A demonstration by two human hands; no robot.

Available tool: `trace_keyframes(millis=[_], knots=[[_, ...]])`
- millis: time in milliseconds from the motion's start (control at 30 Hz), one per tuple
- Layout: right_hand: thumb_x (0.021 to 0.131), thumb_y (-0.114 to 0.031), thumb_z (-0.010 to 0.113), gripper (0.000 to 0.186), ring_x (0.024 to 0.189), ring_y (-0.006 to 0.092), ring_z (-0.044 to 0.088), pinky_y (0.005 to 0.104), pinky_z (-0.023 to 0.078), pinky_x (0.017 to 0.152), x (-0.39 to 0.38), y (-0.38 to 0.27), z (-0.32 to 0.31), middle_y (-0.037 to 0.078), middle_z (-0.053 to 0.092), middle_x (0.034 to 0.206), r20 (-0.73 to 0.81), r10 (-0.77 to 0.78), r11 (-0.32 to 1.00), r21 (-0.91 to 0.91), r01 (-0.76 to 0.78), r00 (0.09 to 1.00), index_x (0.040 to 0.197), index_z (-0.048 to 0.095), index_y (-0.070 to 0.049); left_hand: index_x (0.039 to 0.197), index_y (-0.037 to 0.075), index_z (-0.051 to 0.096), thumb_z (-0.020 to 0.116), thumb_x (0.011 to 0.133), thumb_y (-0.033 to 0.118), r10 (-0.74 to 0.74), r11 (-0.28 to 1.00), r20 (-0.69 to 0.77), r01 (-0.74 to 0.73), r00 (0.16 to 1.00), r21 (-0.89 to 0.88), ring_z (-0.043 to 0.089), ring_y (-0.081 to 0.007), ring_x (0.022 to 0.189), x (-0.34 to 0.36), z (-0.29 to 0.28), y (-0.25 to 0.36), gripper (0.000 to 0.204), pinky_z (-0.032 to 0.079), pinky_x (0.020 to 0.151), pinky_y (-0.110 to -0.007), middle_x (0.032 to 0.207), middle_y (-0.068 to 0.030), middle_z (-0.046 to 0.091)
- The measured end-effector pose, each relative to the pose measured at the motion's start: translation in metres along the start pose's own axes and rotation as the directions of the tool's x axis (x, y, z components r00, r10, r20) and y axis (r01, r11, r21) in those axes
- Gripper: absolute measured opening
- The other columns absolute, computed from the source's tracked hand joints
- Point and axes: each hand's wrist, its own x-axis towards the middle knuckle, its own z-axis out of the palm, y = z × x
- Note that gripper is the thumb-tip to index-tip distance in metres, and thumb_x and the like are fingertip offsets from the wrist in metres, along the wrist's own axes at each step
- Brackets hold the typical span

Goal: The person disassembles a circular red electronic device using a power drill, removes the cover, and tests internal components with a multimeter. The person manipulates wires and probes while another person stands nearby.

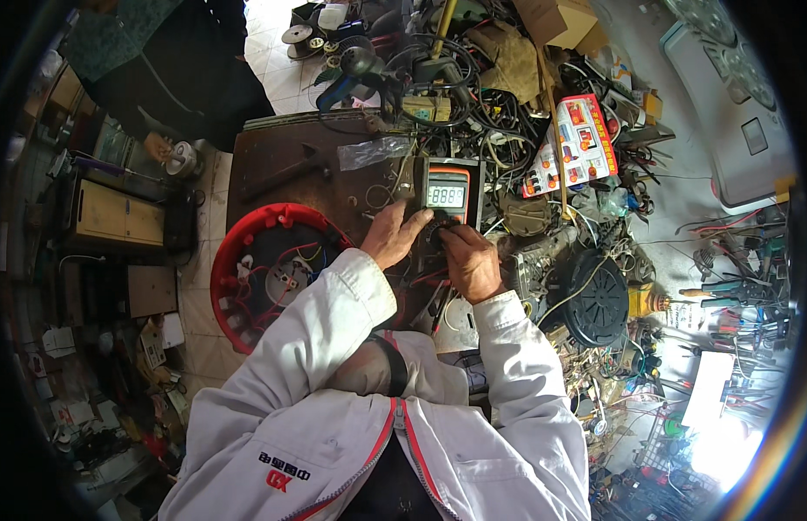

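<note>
A digital multimeter [447, 195] with an orange rim and a lit screen lies on the bench in front of me. My left hand [393, 236] rests against its left side, the thumb reaching toward the dial and the other fingers curled along the edge. With bent fingers, my right hand [473, 263] grips at the dark rotary dial [438, 227]; the fingertips partly cover it. Left of my forearm sits a round red appliance housing [225, 269], its inside showing red wires and a pale central disc [284, 282].
A hammer [286, 174] and a clear plastic bag [373, 153] lie on the brown board. Tangled cables, a colourful leaflet [577, 148] and a black round cover [594, 298] crowd the right side. Another person stands at the upper left, a hand near a white roll-like object [183, 159].
</note>
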Motion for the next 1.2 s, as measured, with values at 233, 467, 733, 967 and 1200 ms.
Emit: trace_keyframes(millis=[233,467,733,967,1200], knots=[[0.072,0.001,0.062,0.028,0.084,0.0322,0.064,0.0404,0.054,0.071,0.005,0.004,-0.009,0.012,0.064,0.093,0.062,-0.126,0.991,-0.031,0.128,0.99,0.1,0.066,-0.003,0.104,-0.004,0.063,0.059,0.095,0.039,-0.01,0.999,0.01,0.009,1.0,0.042,0.065,-0.0278,0.083,-0.001,-0.001,0.002,0.044,0.048,0.077,-0.038,0.089,-0.0187,0.068],[0.071,-0.005,0.061,0.028,0.087,0.0287,0.062,0.0376,0.053,0.074,0.013,0.007,-0.022,0.01,0.06,0.09,0.21,-0.286,0.949,-0.076,0.307,0.935,0.099,0.064,-0.001,0.104,-0.003,0.064,0.058,0.095,0.034,-0.029,0.998,0.052,0.025,0.998,0.063,0.064,-0.0259,0.082,0.0,0.001,-0.004,0.038,0.048,0.076,-0.037,0.089,-0.0175,0.069],[0.071,-0.011,0.063,0.027,0.084,0.0257,0.06,0.0362,0.052,0.072,0.017,0.015,-0.03,0.008,0.06,0.091,0.305,-0.493,0.832,-0.109,0.544,0.815,0.096,0.064,-0.001,0.105,-0.001,0.065,0.06,0.095,0.028,0.041,0.996,0.072,-0.046,0.997,0.073,0.064,-0.0342,0.087,-0.002,0.002,0.004,0.032,0.048,0.079,-0.039,0.094,-0.0203,0.068],[0.065,-0.013,0.063,0.025,0.08,0.0232,0.059,0.0344,0.052,0.068,0.019,0.019,-0.03,0.007,0.058,0.089,0.336,-0.567,0.773,-0.098,0.626,0.752,0.088,0.064,-0.003,0.106,-0.001,0.064,0.06,0.094,0.034,-0.011,0.985,0.111,-0.009,0.994,0.175,0.061,-0.0386,0.096,-0.004,-0.001,0.011,0.037,0.046,0.084,-0.042,0.101,-0.023,0.066],[0.078,-0.005,0.073,0.03,0.091,0.032,0.066,0.0378,0.055,0.076,0.015,0.009,-0.039,0.015,0.065,0.103,-0.142,-0.144,0.989,-0.002,0.145,0.979,0.107,0.065,-0.001,0.098,-0.003,0.061,0.06,0.094,0.037,0.097,0.992,-0.01,-0.097,0.995,-0.08,0.062,-0.041,0.081,-0.005,-0.001,0.01,0.04,0.047,0.072,-0.045,0.086,-0.0245,0.064]])
